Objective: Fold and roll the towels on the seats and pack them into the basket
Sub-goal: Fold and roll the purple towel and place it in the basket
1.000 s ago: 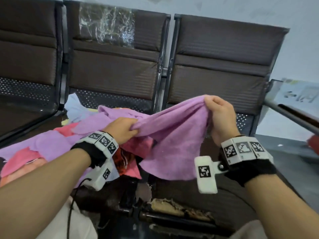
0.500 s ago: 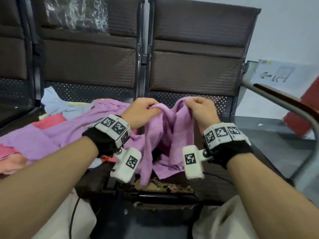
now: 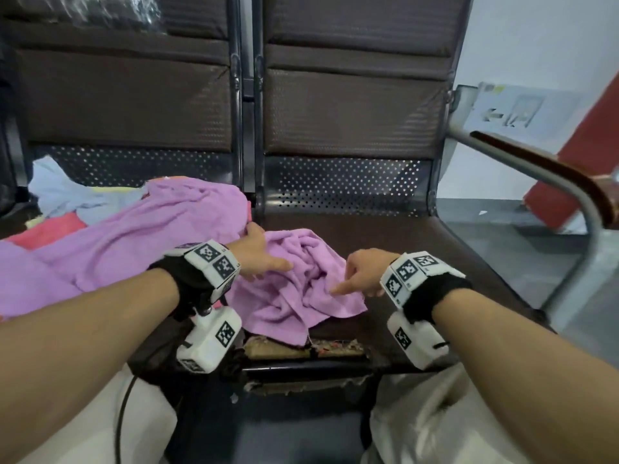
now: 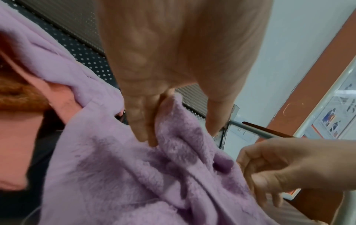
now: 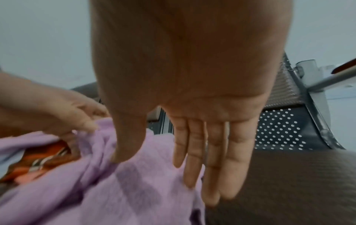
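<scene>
- A crumpled purple towel (image 3: 294, 286) lies in a heap on the brown seat (image 3: 418, 256), directly under both hands and touching each of them.
- The left hand (image 3: 258, 256) rests on the towel's left edge; its fingers (image 4: 142, 121) stretch out straight and press into a fold, thumb extended toward the right hand.
- In the left wrist view a ridge of the towel (image 4: 173, 137) rises between those fingers and the thumb, though I cannot tell whether it is truly pinched.
- The right hand (image 3: 365, 272) hovers over the towel's right part, and its fingers (image 5: 208, 159) are spread out flat and relaxed in the right wrist view, gripping nothing.
- Its thumb tip touches the towel (image 5: 134, 182) in the right wrist view.
- Beyond the left hand, on the neighbouring seat, lies a pile of towels (image 3: 110, 236): a large purple one on top, with pale blue and red ones behind it.
- A metal armrest (image 3: 549, 175) stands well off to the right of the right hand.
- The seat's front edge, nearer the person than both hands, is torn, with padding showing.
</scene>
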### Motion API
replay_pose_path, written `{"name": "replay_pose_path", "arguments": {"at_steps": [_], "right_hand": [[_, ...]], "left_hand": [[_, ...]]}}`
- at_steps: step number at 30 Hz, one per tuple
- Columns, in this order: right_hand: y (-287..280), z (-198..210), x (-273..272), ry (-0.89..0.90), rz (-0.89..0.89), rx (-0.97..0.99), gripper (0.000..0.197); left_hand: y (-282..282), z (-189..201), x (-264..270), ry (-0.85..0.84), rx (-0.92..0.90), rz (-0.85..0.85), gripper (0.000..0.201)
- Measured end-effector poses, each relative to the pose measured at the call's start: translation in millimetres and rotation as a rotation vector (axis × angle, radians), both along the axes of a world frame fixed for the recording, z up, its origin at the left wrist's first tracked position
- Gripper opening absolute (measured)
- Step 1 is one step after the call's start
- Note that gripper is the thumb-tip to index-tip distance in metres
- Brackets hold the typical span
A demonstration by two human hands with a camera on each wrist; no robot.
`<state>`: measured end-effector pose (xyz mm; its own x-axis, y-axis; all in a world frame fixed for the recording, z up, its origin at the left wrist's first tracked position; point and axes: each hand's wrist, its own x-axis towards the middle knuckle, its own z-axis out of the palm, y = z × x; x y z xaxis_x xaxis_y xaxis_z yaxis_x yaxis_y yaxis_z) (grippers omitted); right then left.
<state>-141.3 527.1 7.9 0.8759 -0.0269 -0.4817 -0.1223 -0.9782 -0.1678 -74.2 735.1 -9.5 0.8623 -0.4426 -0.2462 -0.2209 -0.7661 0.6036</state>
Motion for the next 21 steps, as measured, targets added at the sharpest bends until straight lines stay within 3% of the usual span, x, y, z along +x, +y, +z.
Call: {"name": "replay_pose_path", "arguments": {"at_steps": [3, 6, 8, 10, 12, 14, 17, 21], "right_hand": [[2, -5, -3, -0.02, -0.019, -0.073, 0.035], [2, -8, -7, -0.001, -0.057, -0.067, 0.031], [4, -9, -10, 0.02, -0.069, -0.06, 0.028], [6, -9, -12, -0.012, -0.065, -0.073, 0.028], [7, -5, -9, -0.075, -0.077, -0.053, 0.027], [6, 1, -5, -0.182, -0.114, 0.034, 0.016], [7, 15, 4, -0.39, -0.18, 0.286, 0.001], [19, 31, 17, -0.589, -0.114, 0.52, 0.012]], "left_hand": [[-3, -2, -4, 0.142, 0.024, 0.155, 0.083], [-1, -5, -9, 0.272, 0.193, 0.038, 0.05], [0, -8, -12, 0.306, 0.263, -0.034, 0.043], [-2, -10, -15, 0.241, 0.296, -0.082, 0.043], [-6, -8, -16, 0.071, 0.278, -0.116, 0.037], [-8, -3, -14, -0.05, 0.167, -0.104, 0.029], [-10, 11, -10, -0.101, -0.091, -0.02, 0.012], [-12, 29, -7, -0.025, -0.469, 0.093, 0.016]]}}
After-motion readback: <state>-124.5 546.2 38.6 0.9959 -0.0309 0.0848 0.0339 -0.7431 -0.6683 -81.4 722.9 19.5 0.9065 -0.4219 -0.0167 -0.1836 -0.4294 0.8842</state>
